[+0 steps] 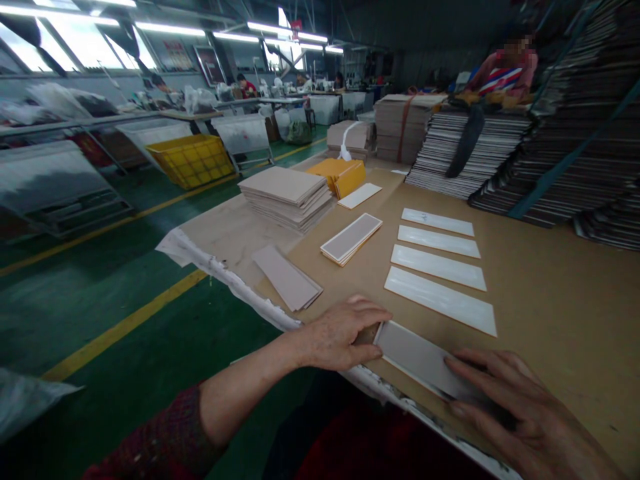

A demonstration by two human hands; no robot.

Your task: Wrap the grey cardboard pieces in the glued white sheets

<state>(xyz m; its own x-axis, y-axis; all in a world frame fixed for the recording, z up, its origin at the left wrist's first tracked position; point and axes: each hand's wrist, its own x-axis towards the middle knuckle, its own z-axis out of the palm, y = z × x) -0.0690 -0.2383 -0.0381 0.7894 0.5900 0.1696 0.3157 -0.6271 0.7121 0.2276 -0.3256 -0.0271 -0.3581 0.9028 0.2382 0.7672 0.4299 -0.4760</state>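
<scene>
A long grey card panel (pixel 417 360) with a white rim lies at the near edge of the brown worktable (pixel 550 293). My left hand (pixel 340 333) rests at its left end, fingers curled on that edge. My right hand (pixel 530 417) lies flat on its right end, fingers spread. Beyond the panel, several white strips (pixel 440 300) lie in a row, one behind the other. A small stack of grey-faced panels (pixel 351 238) sits further back to the left.
Grey card pieces (pixel 287 277) and a taller stack of boards (pixel 287 193) lie left. Yellow boxes (pixel 343 175) stand behind. Tall piles of flat stock (pixel 575 133) fill the right. A person (pixel 505 70) sits behind them. A yellow crate (pixel 193 159) stands on the green floor.
</scene>
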